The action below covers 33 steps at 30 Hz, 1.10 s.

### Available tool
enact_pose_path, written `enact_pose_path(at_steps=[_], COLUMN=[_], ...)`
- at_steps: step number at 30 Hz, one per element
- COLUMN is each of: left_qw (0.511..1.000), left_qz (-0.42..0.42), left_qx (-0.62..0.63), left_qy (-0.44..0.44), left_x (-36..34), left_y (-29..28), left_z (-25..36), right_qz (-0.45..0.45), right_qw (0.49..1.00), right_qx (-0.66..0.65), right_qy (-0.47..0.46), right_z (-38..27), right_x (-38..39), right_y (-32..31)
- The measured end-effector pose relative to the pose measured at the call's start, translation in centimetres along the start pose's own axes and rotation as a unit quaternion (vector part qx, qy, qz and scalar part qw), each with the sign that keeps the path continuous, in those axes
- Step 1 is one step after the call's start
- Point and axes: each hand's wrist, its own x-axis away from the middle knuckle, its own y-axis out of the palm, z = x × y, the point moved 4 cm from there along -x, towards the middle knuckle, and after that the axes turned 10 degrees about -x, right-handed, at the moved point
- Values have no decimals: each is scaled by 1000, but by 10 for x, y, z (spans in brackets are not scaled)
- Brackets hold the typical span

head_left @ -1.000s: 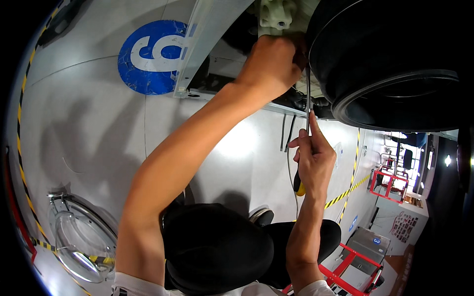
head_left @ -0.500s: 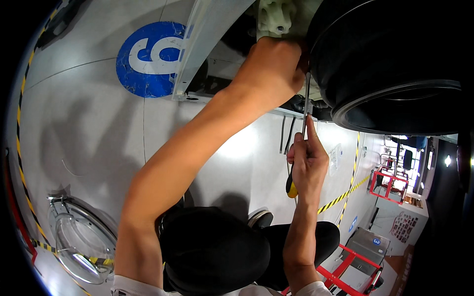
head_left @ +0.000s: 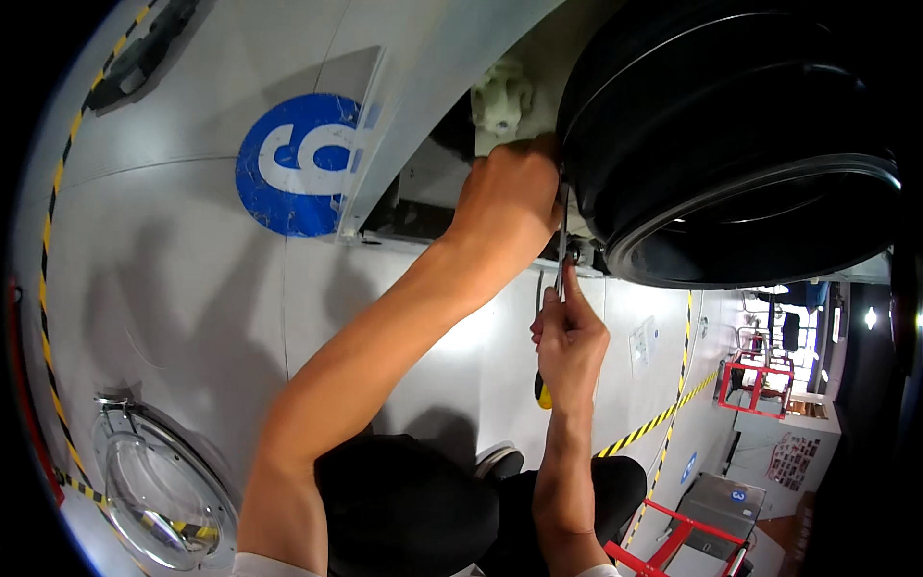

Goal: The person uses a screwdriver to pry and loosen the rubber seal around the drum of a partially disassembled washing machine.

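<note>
My right hand grips a screwdriver with a yellow and black handle. Its shaft points up, and the index finger lies stretched along it. Above it, my left hand is curled against the edge of a large black rubber ring, close to the screwdriver's upper end. The left fingertips and whatever they pinch are hidden, as is the screwdriver's tip. A pale plastic part sits inside the white metal housing, beyond the left hand.
A round glass door with a metal rim lies on the floor at the lower left. My dark-clad knees are below my arms. Yellow-black tape marks the floor. Red frames stand at the right, and a dark object lies at the upper left.
The view has shifted, so the housing and ring sit lower in it. Both hands appear further left, still beside the ring's edge. The screwdriver remains in my right hand.
</note>
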Motion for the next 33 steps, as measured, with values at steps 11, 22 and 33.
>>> enact_pose_path(at_steps=[11,22,33], left_qw=[960,962,981], left_qz=[253,256,184], left_qx=[-15,-6,-33], left_qy=[121,98,56], left_x=[-8,-23,-28], left_y=[-80,-79,-78], left_z=[49,57,59], right_qz=[-19,-96,-171], right_qw=[1000,972,945], right_qx=[-6,-177,-232], right_qy=[-24,-122,-156], right_z=[2,-63,-131], right_x=[10,45,20], right_y=[-10,-43,-27])
